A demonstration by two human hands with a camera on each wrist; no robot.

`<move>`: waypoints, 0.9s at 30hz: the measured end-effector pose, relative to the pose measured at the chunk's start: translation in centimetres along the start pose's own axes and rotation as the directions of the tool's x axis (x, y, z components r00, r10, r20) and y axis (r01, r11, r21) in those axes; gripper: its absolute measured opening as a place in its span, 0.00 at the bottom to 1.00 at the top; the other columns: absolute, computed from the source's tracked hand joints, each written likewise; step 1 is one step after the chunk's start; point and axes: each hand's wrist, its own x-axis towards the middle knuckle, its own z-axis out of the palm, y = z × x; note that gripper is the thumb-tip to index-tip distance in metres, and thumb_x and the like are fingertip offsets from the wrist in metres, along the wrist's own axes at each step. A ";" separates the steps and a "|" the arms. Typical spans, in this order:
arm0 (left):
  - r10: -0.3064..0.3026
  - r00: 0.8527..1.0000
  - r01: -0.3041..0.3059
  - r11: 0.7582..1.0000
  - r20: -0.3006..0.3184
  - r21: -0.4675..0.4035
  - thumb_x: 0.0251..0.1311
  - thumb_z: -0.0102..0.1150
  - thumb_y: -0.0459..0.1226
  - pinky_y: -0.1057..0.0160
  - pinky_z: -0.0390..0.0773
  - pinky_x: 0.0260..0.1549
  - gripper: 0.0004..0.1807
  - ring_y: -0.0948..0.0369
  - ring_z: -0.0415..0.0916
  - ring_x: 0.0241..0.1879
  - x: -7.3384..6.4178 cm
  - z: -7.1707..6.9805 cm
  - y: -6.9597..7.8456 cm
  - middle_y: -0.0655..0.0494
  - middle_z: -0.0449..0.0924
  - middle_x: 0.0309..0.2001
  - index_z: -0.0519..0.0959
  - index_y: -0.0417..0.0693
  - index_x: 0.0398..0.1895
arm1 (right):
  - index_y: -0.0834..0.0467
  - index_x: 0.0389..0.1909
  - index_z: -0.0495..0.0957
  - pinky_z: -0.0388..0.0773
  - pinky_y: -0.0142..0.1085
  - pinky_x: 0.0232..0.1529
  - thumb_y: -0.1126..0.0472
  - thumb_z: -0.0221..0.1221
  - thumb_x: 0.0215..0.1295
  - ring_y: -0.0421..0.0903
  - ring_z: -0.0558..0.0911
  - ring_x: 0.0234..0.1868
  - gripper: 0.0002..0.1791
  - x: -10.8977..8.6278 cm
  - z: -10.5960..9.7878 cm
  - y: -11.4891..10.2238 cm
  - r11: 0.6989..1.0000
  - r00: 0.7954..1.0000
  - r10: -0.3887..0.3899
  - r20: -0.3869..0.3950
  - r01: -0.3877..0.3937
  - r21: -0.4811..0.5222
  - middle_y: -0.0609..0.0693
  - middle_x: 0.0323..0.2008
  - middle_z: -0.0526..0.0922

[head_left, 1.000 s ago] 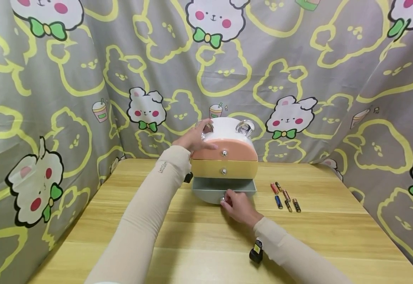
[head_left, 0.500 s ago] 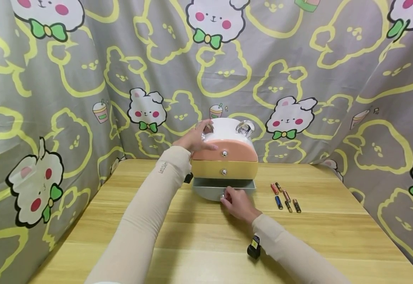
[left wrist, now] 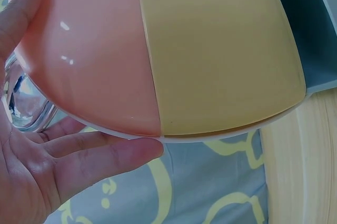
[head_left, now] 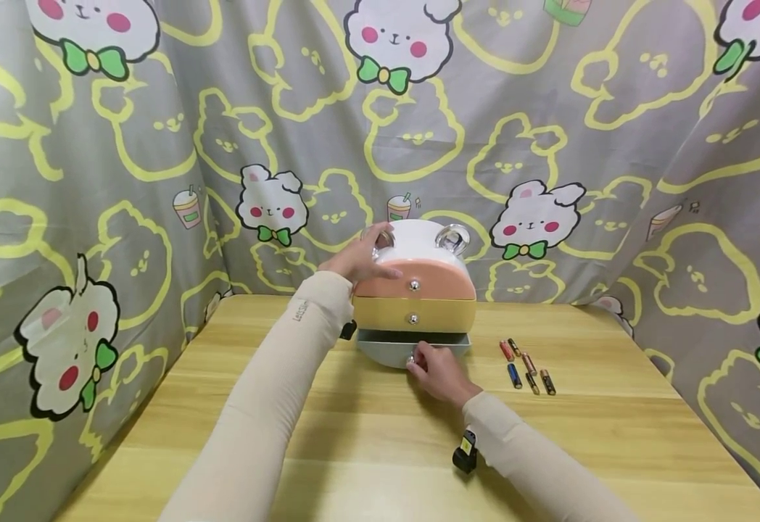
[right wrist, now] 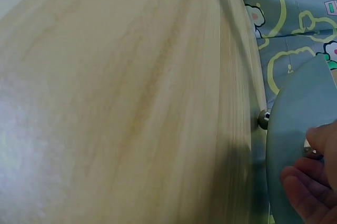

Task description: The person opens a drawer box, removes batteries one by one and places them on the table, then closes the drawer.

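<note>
A small drawer cabinet (head_left: 419, 239) with a white rounded top and silver ring ears stands on the table. It has an orange top drawer (head_left: 442, 279), a yellow middle drawer (head_left: 380, 312) and a grey-green bottom drawer (head_left: 380, 355). The bottom drawer sticks partly out; the other two sit closed. My left hand (head_left: 357, 257) holds the cabinet's upper left, its thumb over the orange front (left wrist: 95, 66) and its fingers along the side. With thumb and fingers, my right hand (head_left: 442, 373) pinches the bottom drawer's silver knob (right wrist: 308, 147). The drawer's inside is mostly hidden.
Several loose batteries lie to the right of the cabinet, among them a blue one (head_left: 514, 375) and a red one (head_left: 506, 351). The wooden table (head_left: 236, 435) meets a grey patterned curtain (head_left: 328, 145) at the back and sides.
My right hand, still pinching the knob, has moved forward a little, and the bottom drawer has slid further into the cabinet. The left hand stays in place on the cabinet.
</note>
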 end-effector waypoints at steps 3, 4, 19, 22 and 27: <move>-0.012 1.000 0.012 1.000 0.005 -0.003 0.47 0.75 0.52 0.52 0.63 0.63 0.54 0.51 0.63 0.63 -0.2 0.2 -0.1 0.54 0.65 0.64 0.50 0.66 0.73 | 0.54 0.27 0.71 0.69 0.29 0.22 0.61 0.67 0.60 0.38 0.70 0.22 0.12 0.0 0.2 0.1 1.000 1.000 0.008 0.018 -0.008 0.003 0.42 0.21 0.72; -0.012 1.000 0.012 1.000 0.004 -0.004 0.47 0.75 0.52 0.52 0.63 0.63 0.54 0.51 0.64 0.63 -0.2 0.2 -0.1 0.54 0.65 0.64 0.50 0.66 0.73 | 0.54 0.27 0.71 0.69 0.29 0.22 0.61 0.67 0.60 0.38 0.70 0.22 0.12 0.0 0.2 0.0 1.000 1.000 0.013 0.022 -0.013 0.006 0.42 0.21 0.72; -0.022 1.000 0.022 1.000 0.017 -0.013 0.48 0.74 0.51 0.53 0.62 0.63 0.53 0.51 0.62 0.65 -0.1 0.0 0.2 0.53 0.64 0.66 0.50 0.66 0.74 | 0.55 0.27 0.71 0.68 0.30 0.21 0.62 0.67 0.60 0.39 0.69 0.22 0.12 1.0 0.2 0.5 1.000 1.000 0.012 0.027 -0.013 0.010 0.42 0.20 0.71; -0.021 1.000 0.021 1.000 0.016 -0.011 0.47 0.75 0.51 0.52 0.61 0.64 0.53 0.50 0.62 0.65 -0.1 0.0 0.2 0.52 0.64 0.66 0.50 0.66 0.74 | 0.55 0.26 0.71 0.67 0.30 0.21 0.62 0.67 0.60 0.39 0.69 0.22 0.12 1.1 0.3 0.6 1.000 1.000 0.006 0.023 -0.007 0.007 0.42 0.20 0.70; -0.005 1.000 0.005 1.000 0.023 -0.003 0.48 0.75 0.51 0.53 0.61 0.64 0.53 0.50 0.62 0.65 0.0 -0.2 0.1 0.51 0.64 0.66 0.50 0.65 0.73 | 0.54 0.25 0.70 0.67 0.30 0.22 0.62 0.67 0.59 0.38 0.69 0.21 0.13 1.4 0.4 0.8 1.000 1.000 0.000 0.002 0.000 -0.009 0.41 0.20 0.70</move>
